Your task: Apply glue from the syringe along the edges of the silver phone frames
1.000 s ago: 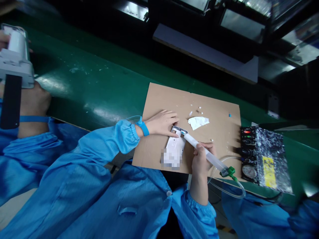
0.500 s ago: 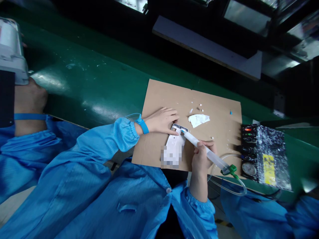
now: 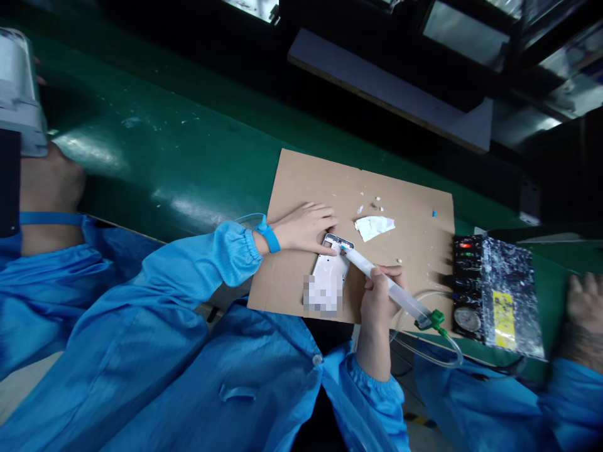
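Note:
My right hand (image 3: 377, 299) is wrapped round a translucent dispensing syringe (image 3: 397, 292) with a green cap at its rear and a clear air hose. Its blue tip points down at the upper end of a white phone housing (image 3: 328, 270), close to a small cutout; whether it touches cannot be made out. The lower end of the housing is blurred out. My left hand (image 3: 306, 229), with a blue wrist strap, lies flat with fingers stretched out on the cardboard (image 3: 301, 176), the thumb resting on the housing's upper left edge.
A crumpled white wipe (image 3: 374, 227) and small scraps lie on the cardboard. At right stands a dispenser box (image 3: 499, 301) with a gauge and red display. A co-worker's hand (image 3: 584, 307) is beyond it. At far left another person's hand (image 3: 51, 179) is beside a white device (image 3: 21, 94).
A co-worker's hand has come into view at the far right, beyond the dispenser box. My hands, the syringe and the housing keep nearly the same places; the view has shifted slightly.

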A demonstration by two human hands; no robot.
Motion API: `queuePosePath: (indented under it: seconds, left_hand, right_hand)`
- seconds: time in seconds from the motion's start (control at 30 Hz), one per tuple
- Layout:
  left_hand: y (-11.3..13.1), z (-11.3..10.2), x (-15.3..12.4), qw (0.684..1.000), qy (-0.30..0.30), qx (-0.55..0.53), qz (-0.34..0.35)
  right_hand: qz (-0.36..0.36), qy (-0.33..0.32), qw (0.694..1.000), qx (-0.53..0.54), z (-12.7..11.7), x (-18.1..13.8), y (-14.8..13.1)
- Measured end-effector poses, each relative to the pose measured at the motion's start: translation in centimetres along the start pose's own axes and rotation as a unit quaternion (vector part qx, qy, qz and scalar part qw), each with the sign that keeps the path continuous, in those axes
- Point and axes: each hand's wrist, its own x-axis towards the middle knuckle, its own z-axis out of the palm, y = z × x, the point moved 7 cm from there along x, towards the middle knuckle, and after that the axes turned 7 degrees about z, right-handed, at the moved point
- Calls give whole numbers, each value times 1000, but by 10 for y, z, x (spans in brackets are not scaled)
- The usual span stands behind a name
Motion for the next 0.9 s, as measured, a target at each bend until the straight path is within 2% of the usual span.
queuePosePath:
  seconds: [0.13,0.3,0.5,0.9]
  left_hand:
    - [0,0,0,1000,0,1,-2]
    - [-1,2,0,1000,-3,4,-5]
    - [1,0,1,1000,-3,10,-5]
    - [0,1,0,1000,3,14,-2]
  right_hand:
    - [3,-15,1000,-16,-2,-2,-6]
    - [1,1,1000,-9,1,-1,-5]
    - [19,43,996,79,1,2,5]
    - [31,28,996,84,1,1,5]
